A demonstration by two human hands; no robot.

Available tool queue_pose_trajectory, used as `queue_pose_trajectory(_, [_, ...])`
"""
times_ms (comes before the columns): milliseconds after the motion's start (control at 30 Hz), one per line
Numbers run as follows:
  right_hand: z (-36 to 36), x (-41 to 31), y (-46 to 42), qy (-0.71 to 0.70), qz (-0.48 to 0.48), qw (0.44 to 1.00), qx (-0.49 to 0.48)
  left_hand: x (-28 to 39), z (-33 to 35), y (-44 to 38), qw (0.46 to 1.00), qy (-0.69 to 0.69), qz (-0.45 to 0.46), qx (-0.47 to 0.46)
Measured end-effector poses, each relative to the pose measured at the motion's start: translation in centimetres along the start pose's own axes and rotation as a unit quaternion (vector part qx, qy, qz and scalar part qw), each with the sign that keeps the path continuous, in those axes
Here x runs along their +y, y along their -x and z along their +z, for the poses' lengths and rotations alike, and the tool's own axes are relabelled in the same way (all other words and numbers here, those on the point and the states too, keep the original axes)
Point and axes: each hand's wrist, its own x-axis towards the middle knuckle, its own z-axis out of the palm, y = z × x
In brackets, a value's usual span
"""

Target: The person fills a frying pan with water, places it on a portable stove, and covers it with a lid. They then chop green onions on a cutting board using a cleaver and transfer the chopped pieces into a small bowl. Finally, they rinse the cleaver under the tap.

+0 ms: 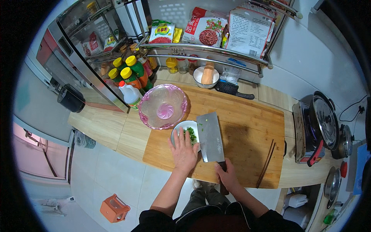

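Observation:
My right hand [228, 176] grips the dark handle of a broad Chinese cleaver [211, 136]. Its blade points away from me and lies beside a small white bowl [180, 125], with a few green bits stuck on the steel. Chopped greens [190, 135], perhaps scallion, are in the bowl. My left hand [185, 150] reaches over the bowl's near left side, palm down and fingers extended, gripping nothing; it hides part of the bowl. Whether the fingertips touch the greens cannot be made out. Under these things is a wooden cutting board [249, 116].
A pink-rimmed glass bowl [140, 114] stands at the board's left edge, near several yellow-capped bottles [136, 69]. Chopsticks [266, 163] lie on the right. Behind are a black-bladed knife [227, 88] and a metal rack [203, 46]. A lidded pan [324, 121] sits on a stove.

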Motion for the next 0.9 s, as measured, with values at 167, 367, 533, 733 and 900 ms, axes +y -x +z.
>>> queue_pose_trajectory(167, [-0.2,0.2,0.3,0.025,-0.009,1.000,-0.011,2.3,-1.1,-0.4,0.995,0.050,0.081,-0.007])
queue_pose_trajectory(367, [-0.3,0.6,0.8,0.045,0.025,0.998,-0.021,0.1,0.3,0.3,0.998,-0.033,-0.039,-0.021])
queue_pose_trajectory(533, [-0.4,2.2,0.5,0.059,-0.044,0.997,-0.027,1.7,-1.6,-0.2,0.998,0.027,0.054,-0.007])
queue_pose_trajectory(733, [-0.3,1.9,0.9,0.068,-0.031,0.997,-0.033,-0.3,-0.3,0.4,1.000,-0.009,-0.012,-0.013])
queue_pose_trajectory(900, [-0.5,1.8,1.2,0.063,-0.007,0.998,-0.022,-0.6,-0.6,0.3,1.000,-0.021,-0.018,-0.011])
